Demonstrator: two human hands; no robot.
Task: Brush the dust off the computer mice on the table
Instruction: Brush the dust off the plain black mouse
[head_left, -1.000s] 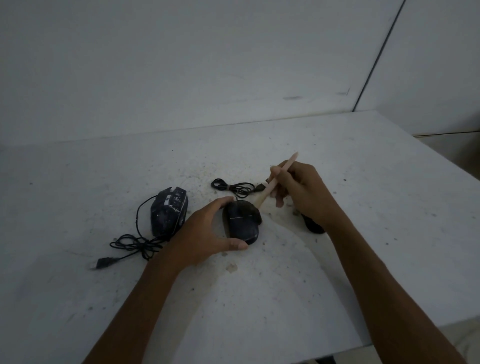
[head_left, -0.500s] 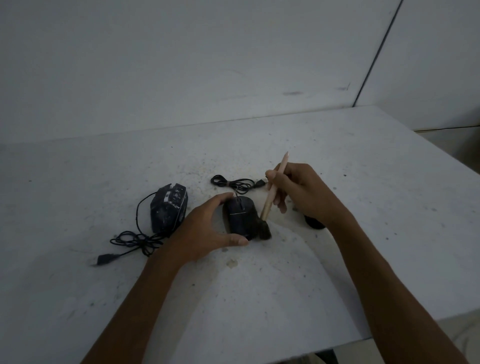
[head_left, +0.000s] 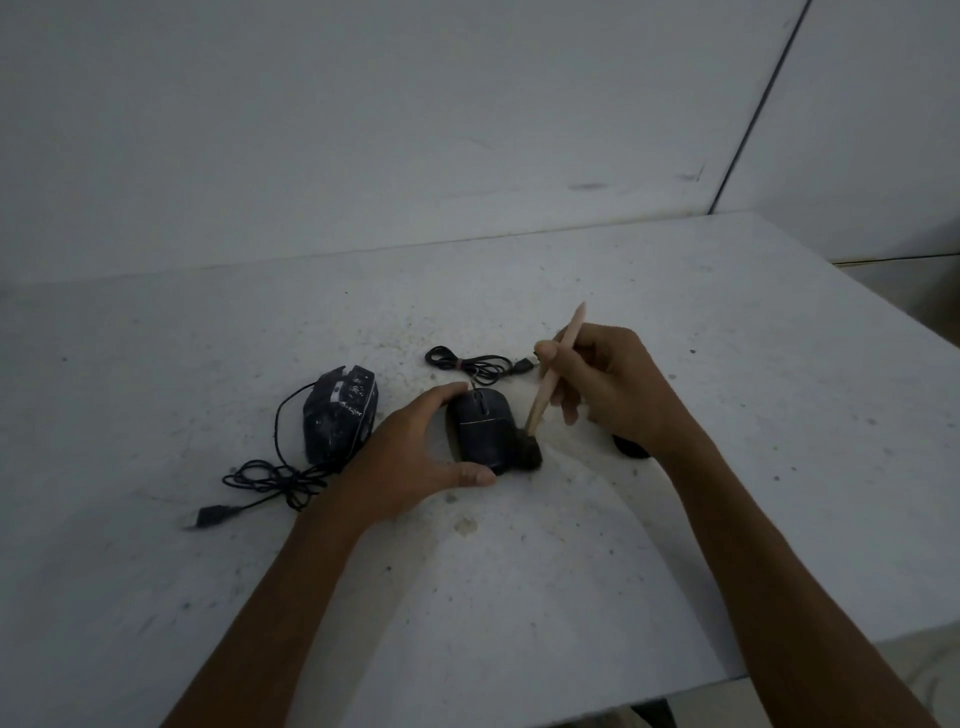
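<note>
A small black mouse (head_left: 480, 428) lies mid-table. My left hand (head_left: 415, 457) cups it from the left, index finger at its front and thumb at its rear. My right hand (head_left: 618, 387) grips a wooden-handled brush (head_left: 550, 379), whose dark bristles (head_left: 530, 453) press against the mouse's right rear side. The coiled cable (head_left: 475, 361) of this mouse lies just behind it. A larger, dust-speckled black gaming mouse (head_left: 340, 410) sits to the left with its tangled cord (head_left: 275, 475) and USB plug. A third dark object (head_left: 629, 447), mostly hidden, lies under my right wrist.
The white table (head_left: 156, 364) is speckled with dust, thickest around the mice. A bare wall stands behind it. The table's right edge (head_left: 883, 312) and near edge (head_left: 727, 680) drop off to the floor.
The brush swung down from the mouse's front right to its right rear side, and the handle now stands more upright. My left hand kept its hold.
</note>
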